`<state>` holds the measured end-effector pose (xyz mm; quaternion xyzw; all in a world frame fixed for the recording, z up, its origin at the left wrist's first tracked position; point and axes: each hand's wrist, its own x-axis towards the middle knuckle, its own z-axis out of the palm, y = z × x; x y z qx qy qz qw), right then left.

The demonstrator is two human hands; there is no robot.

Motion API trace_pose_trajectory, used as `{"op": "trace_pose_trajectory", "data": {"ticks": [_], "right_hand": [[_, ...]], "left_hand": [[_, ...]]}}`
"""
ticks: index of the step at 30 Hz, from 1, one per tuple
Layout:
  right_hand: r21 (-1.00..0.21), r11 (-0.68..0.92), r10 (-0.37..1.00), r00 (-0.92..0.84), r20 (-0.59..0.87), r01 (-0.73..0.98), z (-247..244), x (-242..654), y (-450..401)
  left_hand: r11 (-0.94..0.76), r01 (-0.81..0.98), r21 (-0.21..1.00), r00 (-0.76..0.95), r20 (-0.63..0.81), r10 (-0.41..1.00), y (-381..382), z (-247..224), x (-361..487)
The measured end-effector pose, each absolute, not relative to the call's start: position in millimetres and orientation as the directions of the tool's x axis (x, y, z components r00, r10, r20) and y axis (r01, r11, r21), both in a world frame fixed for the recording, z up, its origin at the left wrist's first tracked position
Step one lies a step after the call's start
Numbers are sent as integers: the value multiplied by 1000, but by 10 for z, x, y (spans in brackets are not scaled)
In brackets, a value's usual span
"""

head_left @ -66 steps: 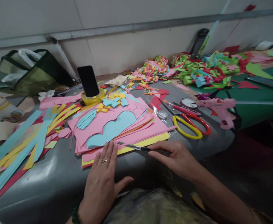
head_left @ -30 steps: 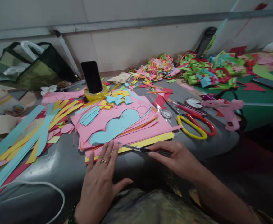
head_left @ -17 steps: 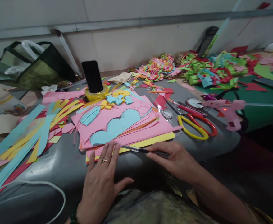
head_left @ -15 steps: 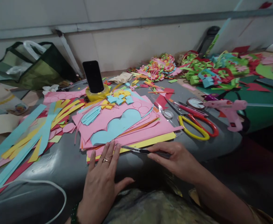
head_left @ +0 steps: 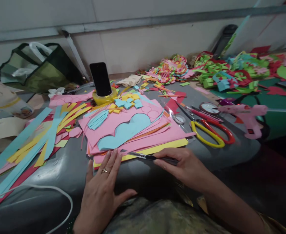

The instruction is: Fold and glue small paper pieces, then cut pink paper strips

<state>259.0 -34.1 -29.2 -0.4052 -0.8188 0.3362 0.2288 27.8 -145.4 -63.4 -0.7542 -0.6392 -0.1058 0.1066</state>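
My right hand [head_left: 179,162] grips the black handle of a slim craft knife [head_left: 143,156], its thin silver end pointing left over the front edge of the paper stack. My left hand [head_left: 103,185] lies flat, its fingertips on the stack's front left corner close to the knife tip and its thumb spread to the right. The stack holds pink sheets [head_left: 157,141], a yellow sheet [head_left: 164,146] underneath and a scalloped light-blue piece [head_left: 125,131] on top. Small blue strips [head_left: 97,119] and yellow and blue folded bits [head_left: 127,101] rest on it.
Yellow-and-red-handled scissors [head_left: 208,133], clear tape [head_left: 179,119] and a pink glue gun [head_left: 247,117] lie right. A phone [head_left: 101,79] stands in a yellow tape roll [head_left: 103,99]. Paper strips [head_left: 35,136] and a white cable [head_left: 68,198] lie left; colourful paper pieces [head_left: 172,70] are heaped behind.
The view has shifted slightly, so the table things appear farther right. My left hand has slid a little left and down along the stack's edge; the knife tip now shows farther left.
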Motion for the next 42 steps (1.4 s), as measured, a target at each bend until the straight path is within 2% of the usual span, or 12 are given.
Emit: {"op": "trace_pose_trajectory", "data": {"ticks": [15, 26, 42], "right_hand": [[-717, 476, 795, -598, 103, 510, -275, 2564, -366], [-717, 465, 802, -590, 92, 519, -280, 2568, -353], [-706, 506, 780, -612, 131, 495, -304, 2495, -373]], "left_hand": [[-113, 994, 4, 109, 234, 966, -1451, -605, 335], [-140, 990, -12, 138, 277, 951, -1472, -642, 302], [-108, 994, -32, 112, 223, 968, -1471, -597, 356]]}}
